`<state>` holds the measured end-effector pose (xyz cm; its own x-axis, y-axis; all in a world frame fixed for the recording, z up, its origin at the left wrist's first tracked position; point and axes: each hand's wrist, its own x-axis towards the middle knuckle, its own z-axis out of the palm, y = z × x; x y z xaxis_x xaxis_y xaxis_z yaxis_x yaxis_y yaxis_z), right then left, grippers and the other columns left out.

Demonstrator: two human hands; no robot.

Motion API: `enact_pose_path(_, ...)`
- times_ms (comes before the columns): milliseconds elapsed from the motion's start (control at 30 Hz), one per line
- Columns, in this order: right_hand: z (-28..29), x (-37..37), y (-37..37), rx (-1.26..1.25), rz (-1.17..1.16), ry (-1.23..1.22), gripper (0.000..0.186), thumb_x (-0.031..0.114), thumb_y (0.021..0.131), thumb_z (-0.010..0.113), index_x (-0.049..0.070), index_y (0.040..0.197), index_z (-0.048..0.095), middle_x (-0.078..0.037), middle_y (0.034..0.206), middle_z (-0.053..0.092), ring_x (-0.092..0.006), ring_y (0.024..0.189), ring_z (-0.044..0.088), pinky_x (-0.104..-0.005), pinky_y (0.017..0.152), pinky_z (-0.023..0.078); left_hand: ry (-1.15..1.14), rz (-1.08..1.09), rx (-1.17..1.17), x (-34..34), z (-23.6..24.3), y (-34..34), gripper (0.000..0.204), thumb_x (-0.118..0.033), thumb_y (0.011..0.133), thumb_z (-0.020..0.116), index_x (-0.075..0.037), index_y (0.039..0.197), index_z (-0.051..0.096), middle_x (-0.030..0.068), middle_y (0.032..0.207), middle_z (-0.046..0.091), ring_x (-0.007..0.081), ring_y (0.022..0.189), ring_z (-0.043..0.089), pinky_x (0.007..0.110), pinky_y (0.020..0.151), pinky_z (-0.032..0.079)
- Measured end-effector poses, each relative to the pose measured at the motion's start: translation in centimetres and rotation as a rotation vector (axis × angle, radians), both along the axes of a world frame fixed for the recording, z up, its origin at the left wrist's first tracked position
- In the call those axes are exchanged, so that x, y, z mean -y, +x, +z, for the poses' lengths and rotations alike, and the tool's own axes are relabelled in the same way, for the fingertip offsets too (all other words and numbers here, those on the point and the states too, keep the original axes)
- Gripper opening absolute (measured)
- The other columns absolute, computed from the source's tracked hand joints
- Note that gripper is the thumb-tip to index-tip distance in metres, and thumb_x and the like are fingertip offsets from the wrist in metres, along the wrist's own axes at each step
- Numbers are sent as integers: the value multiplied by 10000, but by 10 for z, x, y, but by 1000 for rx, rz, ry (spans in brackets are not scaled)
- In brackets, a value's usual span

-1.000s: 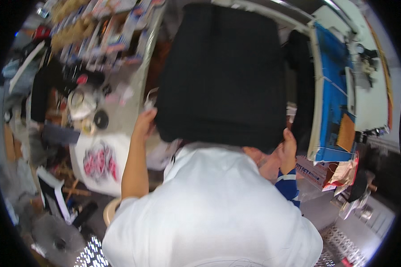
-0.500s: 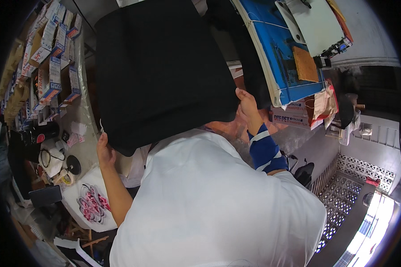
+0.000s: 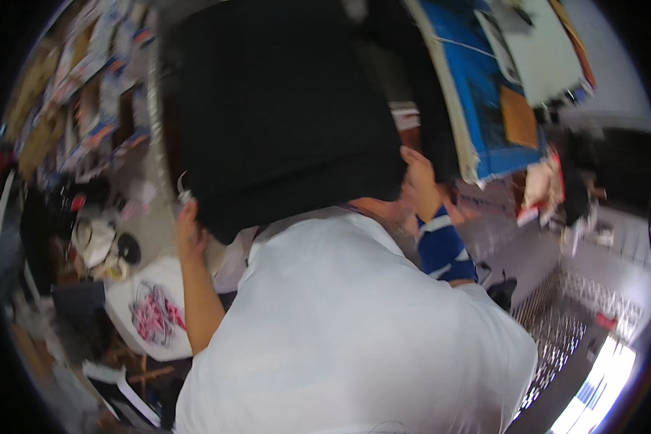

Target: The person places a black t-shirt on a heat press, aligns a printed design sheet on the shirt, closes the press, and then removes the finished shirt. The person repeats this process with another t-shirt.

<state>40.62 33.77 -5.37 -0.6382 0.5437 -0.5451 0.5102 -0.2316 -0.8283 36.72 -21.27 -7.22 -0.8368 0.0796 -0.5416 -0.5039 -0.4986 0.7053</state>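
A wide piece of black cloth (image 3: 289, 123), smooth and perhaps part of a garment, spreads in front of me. My left hand (image 3: 190, 230) is closed on its near left corner, where a small white tag or thread (image 3: 185, 195) sticks out. At the near right edge, my right hand (image 3: 420, 177) grips the cloth with the thumb uppermost. A blue and white sleeve or band (image 3: 445, 246) wraps my right forearm. Both hands' fingers are partly hidden by the cloth, and the picture is slightly blurred.
Stacked cardboard boxes (image 3: 98, 79) stand at the far left. Below them, a white cloth with a pink print (image 3: 155, 315) lies near a dark flat panel (image 3: 79, 304). A blue-topped machine (image 3: 477, 94) is at the right, with a paper bag (image 3: 542, 188) beside it.
The whole view has shifted, so the surroundings and the cloth appear a little farther right. Both hands keep their hold on the cloth's near edge.
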Motion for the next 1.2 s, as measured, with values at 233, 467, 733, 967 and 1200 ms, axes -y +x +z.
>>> enact_pose_path(233, 9, 1, -3, -171, 18, -290, 269, 210, 999, 633, -37, 1100, 667, -80, 945, 691, -171, 870, 651, -287, 770, 522, -45, 86, 45, 3, -10, 7, 310, -277, 1019, 618, -22, 1192, 648, 59, 1133, 710, 163, 1011, 667, 314, 935, 514)
enact_pose_path(467, 46, 36, -30, -28, 331, 1115, 278, 245, 940, 669, 13, 1094, 683, -217, 1130, 680, -365, 1042, 651, -429, 910, 498, -1238, -9, -249, -41, 43, -11, 291, -174, 939, 668, -14, 1181, 647, 130, 1199, 674, 305, 1085, 629, 405, 943, 477)
enact_pose_path(733, 87, 153, -33, -543, 1239, 1279, 543, 317, 876, 708, 117, 1367, 589, -190, 1515, 431, -402, 1438, 339, -591, 1195, 210, -1599, -872, -1128, -163, 91, -13, 693, -388, 875, 701, -268, 1511, 452, 120, 1623, 308, 402, 1511, 212, 624, 1210, 151)
enact_pose_path(967, 90, 129, -64, -741, 1130, 1035, 90, 125, 817, 727, 59, 878, 729, -122, 1155, 670, -302, 1156, 602, -501, 1040, 430, -1379, -859, -1231, -138, 105, -47, 535, -352, 896, 677, -151, 1383, 583, 148, 1488, 484, 379, 1470, 324, 662, 1206, 86)
enact_pose_path(1200, 65, 164, -291, -753, 813, 1165, 237, 131, 912, 626, 32, 1118, 688, -133, 1256, 635, -350, 1252, 555, -469, 1078, 407, -1614, -343, -1160, -158, 83, -290, 332, -130, 923, 617, -39, 1242, 620, 145, 1296, 560, 366, 1285, 488, 577, 1157, 298)
